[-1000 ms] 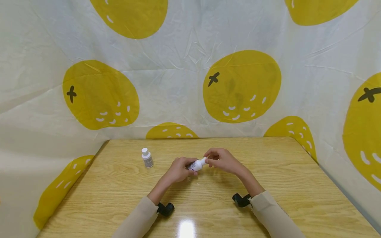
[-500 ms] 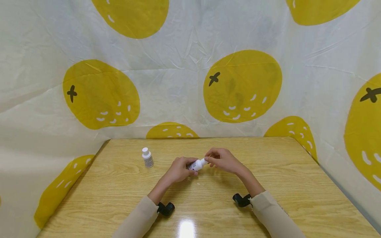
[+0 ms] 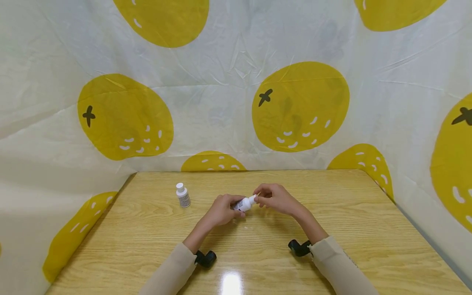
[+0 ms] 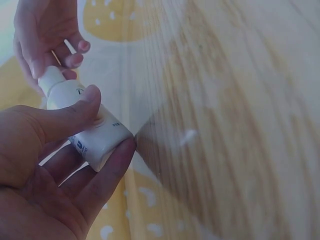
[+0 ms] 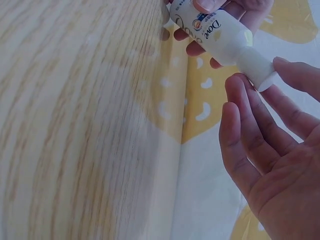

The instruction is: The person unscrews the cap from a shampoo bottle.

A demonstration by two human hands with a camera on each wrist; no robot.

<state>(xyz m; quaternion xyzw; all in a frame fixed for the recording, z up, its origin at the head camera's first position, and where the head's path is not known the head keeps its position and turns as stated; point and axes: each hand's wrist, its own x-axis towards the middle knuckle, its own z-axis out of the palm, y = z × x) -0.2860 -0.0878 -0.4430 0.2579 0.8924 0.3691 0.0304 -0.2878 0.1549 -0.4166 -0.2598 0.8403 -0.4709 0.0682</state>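
Note:
A small white Dove bottle (image 5: 215, 32) lies tilted across my left hand (image 3: 222, 211), its capped end toward the right. In the left wrist view, my left thumb presses on its side while the fingers support it from below. My right hand (image 3: 274, 198) pinches the white cap (image 5: 256, 67) between thumb and fingers, and its other fingers are loosely bent beneath. The cap sits on the bottle's neck. A second white bottle (image 3: 182, 196), with a grey printed label and white cap, stands upright to the left of my left hand.
Both hands work over a wood-grain table (image 3: 147, 241). A white curtain (image 3: 214, 119) with yellow fruit prints hangs behind and at the sides. Black wrist cameras (image 3: 205, 259) are strapped by the beige sleeves (image 3: 341, 266).
My right fingers shift slightly around the cap. The left hand, the held bottle and the standing bottle stay in place.

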